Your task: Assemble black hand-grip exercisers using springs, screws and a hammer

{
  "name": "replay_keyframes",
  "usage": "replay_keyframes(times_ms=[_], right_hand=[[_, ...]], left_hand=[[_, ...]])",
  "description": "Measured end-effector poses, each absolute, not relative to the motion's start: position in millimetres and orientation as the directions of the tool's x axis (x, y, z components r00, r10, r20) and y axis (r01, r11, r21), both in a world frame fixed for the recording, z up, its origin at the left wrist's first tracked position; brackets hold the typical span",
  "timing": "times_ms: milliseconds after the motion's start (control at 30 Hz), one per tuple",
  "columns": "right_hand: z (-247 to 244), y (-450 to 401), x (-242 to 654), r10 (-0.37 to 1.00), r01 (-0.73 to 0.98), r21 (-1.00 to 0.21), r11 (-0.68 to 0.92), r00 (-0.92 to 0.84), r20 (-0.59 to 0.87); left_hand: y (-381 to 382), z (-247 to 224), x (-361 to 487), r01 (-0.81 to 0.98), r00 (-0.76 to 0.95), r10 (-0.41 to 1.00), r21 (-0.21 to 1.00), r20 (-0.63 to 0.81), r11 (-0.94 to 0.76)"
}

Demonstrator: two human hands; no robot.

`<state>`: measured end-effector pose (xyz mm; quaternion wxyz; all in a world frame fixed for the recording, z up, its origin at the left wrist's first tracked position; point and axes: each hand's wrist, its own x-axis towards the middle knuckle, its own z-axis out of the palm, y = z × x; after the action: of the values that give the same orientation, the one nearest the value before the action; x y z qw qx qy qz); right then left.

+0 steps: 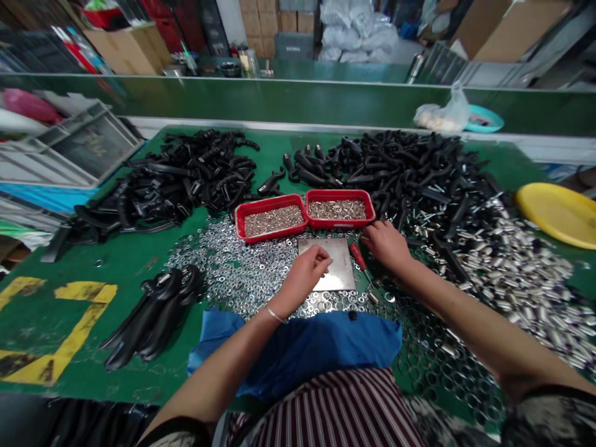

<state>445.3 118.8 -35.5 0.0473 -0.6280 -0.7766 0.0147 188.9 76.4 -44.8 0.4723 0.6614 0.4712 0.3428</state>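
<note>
My left hand [308, 271] is closed in a pinch above the left part of a metal plate [341, 273], holding something small and shiny at the fingertips. My right hand [385, 243] reaches down by the front right corner of the right red tray [372, 217]; its fingertips are hidden among dark parts. Between the hands lies a red-handled screwdriver [357, 256]. The left red tray [238, 225] touches the right one, and both hold small metal pieces. Washers [242, 273] are spread left of the plate, with larger rings [328, 302] in front of it.
Black handle-like parts [200, 174] are heaped at the back left, others [386, 158] at the back right. Several more [162, 310] lie front left. Metal sleeves [516, 267] cover the right side, near a yellow lid [559, 214]. A blue cloth [298, 341] hangs along the front edge.
</note>
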Motion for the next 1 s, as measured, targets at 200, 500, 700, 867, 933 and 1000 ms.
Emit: replay_keyframes(times_ms=[200, 500, 700, 867, 933, 1000], right_hand=[[-11, 70, 425, 0.927, 0.431, -0.902, 0.018, -0.345, -0.146], [-12, 53, 404, 0.792, -0.095, -0.876, -0.473, -0.48, -0.376], [-29, 55, 410, 0.7, -0.239, -0.711, -0.661, -0.538, -0.47], [-29, 65, 399, 0.855, -0.127, -0.881, -0.456, -0.338, -0.394], [-17, 66, 392, 0.936, 0.018, -0.974, -0.227, -0.27, -0.224], [-1, 65, 388, 0.959, 0.153, -0.988, -0.024, -0.277, -0.067]], left_hand=[[72, -34, 186, 0.105, 0.352, 0.93, 0.992, -0.108, 0.076], [61, -21, 185, -0.045, 0.465, 0.861, 0.966, -0.206, 0.255], [58, -24, 180, -0.032, 0.474, 0.872, 0.987, -0.121, 0.155], [51, -26, 178, 0.333, 0.453, 0.846, 0.828, 0.28, -0.452], [48, -19, 170, 0.433, 0.493, 0.807, 0.713, 0.325, -0.552], [54, -6, 150, 0.486, 0.54, 0.792, 0.663, 0.286, -0.57]])
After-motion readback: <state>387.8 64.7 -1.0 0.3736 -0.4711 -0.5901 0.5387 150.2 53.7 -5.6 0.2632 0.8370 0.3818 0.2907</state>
